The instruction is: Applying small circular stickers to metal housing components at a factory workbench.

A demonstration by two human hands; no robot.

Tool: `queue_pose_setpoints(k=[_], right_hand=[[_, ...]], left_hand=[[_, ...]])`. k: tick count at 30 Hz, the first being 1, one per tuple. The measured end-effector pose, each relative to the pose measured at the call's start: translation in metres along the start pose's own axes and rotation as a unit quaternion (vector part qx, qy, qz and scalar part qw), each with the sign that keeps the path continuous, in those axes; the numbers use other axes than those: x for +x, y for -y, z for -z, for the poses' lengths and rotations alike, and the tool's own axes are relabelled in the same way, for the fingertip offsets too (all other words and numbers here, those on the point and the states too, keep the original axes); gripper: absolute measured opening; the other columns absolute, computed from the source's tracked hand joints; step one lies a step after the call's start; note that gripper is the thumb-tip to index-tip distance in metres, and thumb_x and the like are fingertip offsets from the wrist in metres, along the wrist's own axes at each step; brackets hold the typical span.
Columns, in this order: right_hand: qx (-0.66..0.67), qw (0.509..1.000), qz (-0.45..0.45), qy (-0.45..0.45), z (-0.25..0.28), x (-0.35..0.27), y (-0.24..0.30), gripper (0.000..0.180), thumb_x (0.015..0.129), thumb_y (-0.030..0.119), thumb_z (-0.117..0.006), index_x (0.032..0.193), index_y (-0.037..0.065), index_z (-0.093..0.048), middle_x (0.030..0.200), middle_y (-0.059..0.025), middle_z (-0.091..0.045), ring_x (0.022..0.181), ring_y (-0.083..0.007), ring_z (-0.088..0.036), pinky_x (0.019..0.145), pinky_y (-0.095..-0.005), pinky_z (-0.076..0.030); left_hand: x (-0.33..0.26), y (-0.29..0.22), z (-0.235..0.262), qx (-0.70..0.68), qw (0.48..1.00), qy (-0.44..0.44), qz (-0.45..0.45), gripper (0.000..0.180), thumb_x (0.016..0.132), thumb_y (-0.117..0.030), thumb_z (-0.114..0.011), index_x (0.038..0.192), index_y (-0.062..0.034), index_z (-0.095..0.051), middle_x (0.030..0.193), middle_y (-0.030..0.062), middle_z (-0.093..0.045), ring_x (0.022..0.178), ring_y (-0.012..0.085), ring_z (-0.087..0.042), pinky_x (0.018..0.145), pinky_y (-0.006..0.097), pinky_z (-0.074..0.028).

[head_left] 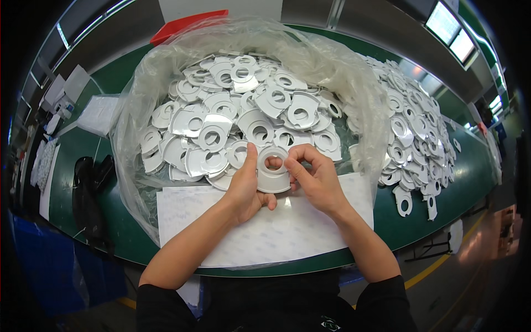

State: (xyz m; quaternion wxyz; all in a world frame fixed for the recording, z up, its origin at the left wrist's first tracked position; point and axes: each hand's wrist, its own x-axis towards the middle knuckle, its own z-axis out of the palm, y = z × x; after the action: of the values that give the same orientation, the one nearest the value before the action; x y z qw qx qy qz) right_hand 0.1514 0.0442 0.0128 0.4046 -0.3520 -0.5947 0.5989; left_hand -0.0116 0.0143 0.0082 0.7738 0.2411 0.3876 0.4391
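Between my two hands is a white plastic part (274, 181) with a round ring and hole at its top and a wider curved end below. My left hand (244, 188) grips its left edge, thumb pointing up along it and fingers behind. At the ring's right side my right hand (313, 176) pinches it with thumb and fingertips; one fingertip shows through the hole. Beneath my hands lies a stack of white sheets (221, 235). Just beyond, a heap of similar white parts (210, 133) fills an open clear plastic bag (354, 83).
A second pile of white parts (415, 138) covers the right of the green table (221, 272). At left sit a folded plastic packet (97, 115) and a black bag (89, 199). A red tray (188, 26) stands at the back; a blue crate (55, 265) is low on the left.
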Motion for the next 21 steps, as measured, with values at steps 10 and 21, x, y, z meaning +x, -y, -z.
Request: queue_pose_setpoints(k=[10,21], right_hand=[[-0.005,1.000,0.011,-0.002,-0.0009,0.0010,0.0002,0.012,0.089,0.013,-0.061,0.085,0.002,-0.057,0.080,-0.0004,-0.051,0.057,-0.0028,-0.049,0.049,-0.0167,-0.041],[-0.085,0.993,0.078,-0.029,-0.0045,-0.0008,-0.0005,0.010,0.086,0.010,-0.061,0.085,0.001,-0.057,0.082,-0.0032,-0.050,0.065,-0.0074,-0.051,0.049,-0.0194,-0.042]], left_hand=[[0.0009,0.0003,0.0016,-0.009,1.000,0.004,0.000,0.065,0.092,-0.063,-0.012,0.102,-0.0101,-0.050,0.097,0.0056,-0.059,0.084,0.0165,-0.063,0.037,0.023,-0.044],[0.0013,0.0009,0.0001,-0.029,1.000,-0.005,-0.002,0.063,0.093,-0.061,-0.014,0.102,-0.0099,-0.048,0.097,0.0069,-0.058,0.080,0.0171,-0.065,0.035,0.024,-0.047]])
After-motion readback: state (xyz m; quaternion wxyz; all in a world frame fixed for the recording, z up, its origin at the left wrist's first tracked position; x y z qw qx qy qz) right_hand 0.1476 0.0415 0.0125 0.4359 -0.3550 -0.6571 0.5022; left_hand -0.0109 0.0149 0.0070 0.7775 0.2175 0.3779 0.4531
